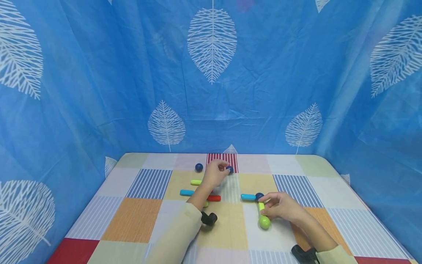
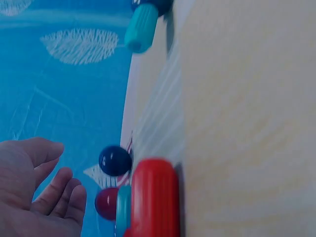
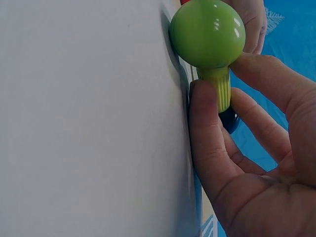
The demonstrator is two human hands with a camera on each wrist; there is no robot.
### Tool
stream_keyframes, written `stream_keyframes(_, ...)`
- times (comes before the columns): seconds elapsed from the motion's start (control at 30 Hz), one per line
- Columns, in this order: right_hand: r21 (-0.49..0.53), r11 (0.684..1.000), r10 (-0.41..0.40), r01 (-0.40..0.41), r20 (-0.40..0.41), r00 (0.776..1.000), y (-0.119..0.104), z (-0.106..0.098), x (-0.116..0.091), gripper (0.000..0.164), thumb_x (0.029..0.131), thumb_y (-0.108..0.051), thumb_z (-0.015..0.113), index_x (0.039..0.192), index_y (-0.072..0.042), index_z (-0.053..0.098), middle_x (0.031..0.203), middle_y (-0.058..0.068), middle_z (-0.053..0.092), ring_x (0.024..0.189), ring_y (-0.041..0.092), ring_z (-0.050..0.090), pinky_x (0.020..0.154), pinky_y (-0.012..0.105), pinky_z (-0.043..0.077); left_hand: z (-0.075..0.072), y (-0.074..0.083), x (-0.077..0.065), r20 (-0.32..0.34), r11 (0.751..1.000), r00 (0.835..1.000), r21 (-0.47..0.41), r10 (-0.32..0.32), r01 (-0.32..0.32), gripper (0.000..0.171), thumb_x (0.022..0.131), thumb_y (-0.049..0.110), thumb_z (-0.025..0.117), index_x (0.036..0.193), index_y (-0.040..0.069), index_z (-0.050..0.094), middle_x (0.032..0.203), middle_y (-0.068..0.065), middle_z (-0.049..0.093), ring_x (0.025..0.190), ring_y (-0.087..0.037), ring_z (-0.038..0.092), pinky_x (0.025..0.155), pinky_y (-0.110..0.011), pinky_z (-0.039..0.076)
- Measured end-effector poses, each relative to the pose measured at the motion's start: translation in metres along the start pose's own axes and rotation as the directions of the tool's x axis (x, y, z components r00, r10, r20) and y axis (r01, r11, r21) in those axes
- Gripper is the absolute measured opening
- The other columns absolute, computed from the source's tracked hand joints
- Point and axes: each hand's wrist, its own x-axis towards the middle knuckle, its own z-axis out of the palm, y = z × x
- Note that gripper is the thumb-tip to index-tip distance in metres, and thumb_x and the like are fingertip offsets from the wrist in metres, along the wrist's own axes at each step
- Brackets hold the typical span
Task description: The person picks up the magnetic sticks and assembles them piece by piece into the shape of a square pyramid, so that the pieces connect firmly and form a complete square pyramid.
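While the right hand (image 1: 279, 207) pinches the lime rod (image 1: 261, 207) between thumb and fingers, the left hand (image 1: 215, 173), relaxed and apparently holding nothing, is close to the far dark blue ball (image 1: 231, 169). The rod touches the green ball (image 1: 264, 222) at its near end and seems to meet the joint ball (image 1: 259, 195) at the other, with the blue rod (image 1: 248, 197) on that one's left, all on the bench (image 1: 227, 231). A sideways twist of the pinch could break this bent chain at a joint. The far ball, being round, could roll off if a fingertip nudges it, perhaps against the red ball (image 2: 105, 203) just beside it. The left forearm, low over the red rod (image 1: 215, 198), might knock it.
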Motion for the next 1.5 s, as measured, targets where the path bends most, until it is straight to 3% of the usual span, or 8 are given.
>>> stream_keyframes(0.3,-0.005,1.0,-0.008,0.008,-0.003,1.0,0.0,0.0,0.001,0.045,0.084,-0.015,0.084,0.122,0.004,0.068,0.091,0.009,0.068,0.078,0.02,0.068,0.069,0.033,0.061,-0.01,-0.012,0.008,-0.015,0.996,0.996,-0.014,-0.083,0.083,0.027,0.093,0.01,0.074,0.12,0.011,0.073,0.122,-0.01,0.066,0.112,-0.026,0.061,0.096,-0.041,0.056)
stream_keyframes(0.63,-0.013,1.0,-0.002,0.002,-0.006,1.0,0.0,0.0,0.001,0.045,0.083,-0.015,0.084,0.122,0.004,0.068,0.091,0.01,0.068,0.078,0.02,0.068,0.069,0.033,0.061,-0.01,-0.021,0.013,0.039,0.992,0.992,0.039,-0.124,0.122,0.034,0.091,0.005,0.075,0.125,0.009,0.072,0.131,-0.015,0.063,0.117,-0.029,0.06,0.102,-0.045,0.054)
stream_keyframes(0.8,-0.011,1.0,-0.001,0.001,-0.001,1.0,-0.001,0.0,0.002,0.046,0.084,-0.015,0.084,0.122,0.004,0.068,0.091,0.009,0.068,0.079,0.02,0.068,0.07,0.032,0.061,-0.008,-0.024,0.014,0.064,0.986,0.985,0.041,-0.162,0.159,0.034,0.093,0.006,0.073,0.126,0.009,0.071,0.128,-0.014,0.065,0.111,-0.028,0.061,0.098,-0.042,0.056)
stream_keyframes(1.13,-0.022,1.0,0.015,-0.015,-0.003,1.0,0.0,0.0,0.003,0.045,0.084,-0.015,0.084,0.122,0.002,0.068,0.093,0.01,0.068,0.08,0.02,0.068,0.07,0.033,0.061,-0.007,-0.027,0.016,0.079,0.985,0.983,0.059,-0.164,0.16,0.032,0.09,0.003,0.073,0.121,0.009,0.073,0.116,-0.011,0.07,0.101,-0.024,0.06,0.092,-0.039,0.058)
stream_keyframes(1.5,-0.023,1.0,0.02,-0.021,-0.011,1.0,0.001,0.0,0.003,0.044,0.084,-0.015,0.084,0.122,0.002,0.069,0.092,0.01,0.068,0.079,0.02,0.068,0.069,0.032,0.06,-0.014,-0.021,0.01,0.106,0.987,0.982,0.062,-0.154,0.148,0.033,0.091,0.005,0.075,0.123,0.012,0.072,0.116,-0.008,0.068,0.101,-0.024,0.059,0.09,-0.038,0.058)
